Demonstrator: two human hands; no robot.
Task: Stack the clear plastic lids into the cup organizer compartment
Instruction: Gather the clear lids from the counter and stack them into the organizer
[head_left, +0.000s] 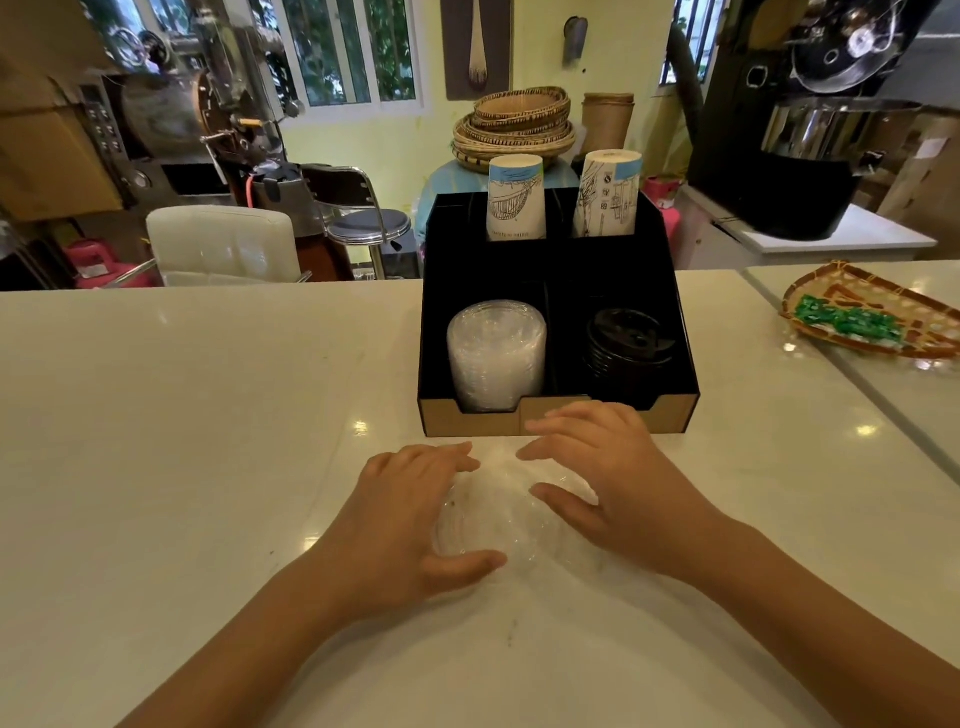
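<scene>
Clear plastic lids (511, 512) on the white counter (182, 415), cupped between two hands.

The left hand (410, 514) curls round the near-left side of the loose lids, thumb at the near edge; the right hand (605, 480) rests spread over the far-right side, and whether either truly grips is unclear. Just beyond stands the black cup organizer (558, 415): a stack of clear lids (496, 356) near-left, black lids (628, 348) near-right, two paper cup stacks (517, 200) far. A woven tray (878, 312) lies far right.
</scene>
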